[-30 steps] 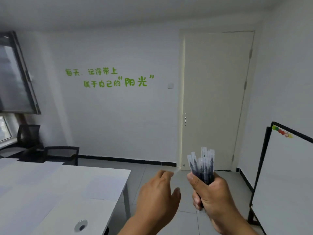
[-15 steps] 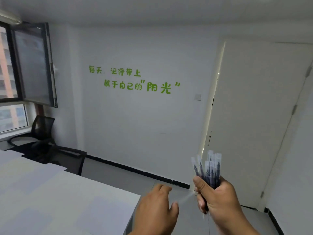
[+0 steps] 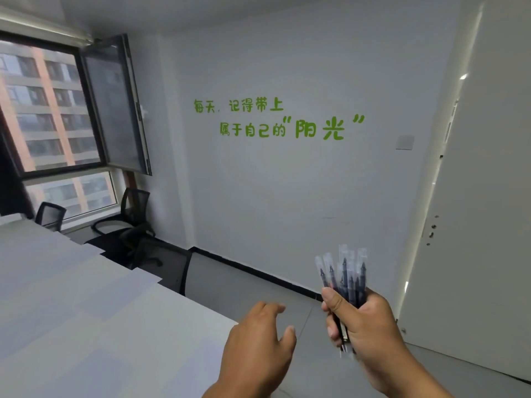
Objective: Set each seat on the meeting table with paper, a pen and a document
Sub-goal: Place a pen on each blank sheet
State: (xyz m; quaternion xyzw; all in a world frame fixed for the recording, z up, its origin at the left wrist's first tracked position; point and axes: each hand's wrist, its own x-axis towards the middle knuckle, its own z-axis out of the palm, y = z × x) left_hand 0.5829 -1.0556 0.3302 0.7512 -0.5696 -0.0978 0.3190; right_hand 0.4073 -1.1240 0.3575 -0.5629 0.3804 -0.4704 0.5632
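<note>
Clear-capped pens (image 3: 344, 278) gripped in right hand (image 3: 365, 326), lower ends hidden, left hand (image 3: 258, 343) relaxed, empty.

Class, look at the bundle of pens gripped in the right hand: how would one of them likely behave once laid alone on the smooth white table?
The pens look slim and round, so one would probably roll on the flat table. Their clear plastic caps suggest they are light and slippery. The right hand grips many at once, so each likely weighs little.

Open air lies between the white table (image 3: 120, 326) and the door (image 3: 474, 225); black chairs (image 3: 135, 222) crowd the table's far side.
</note>
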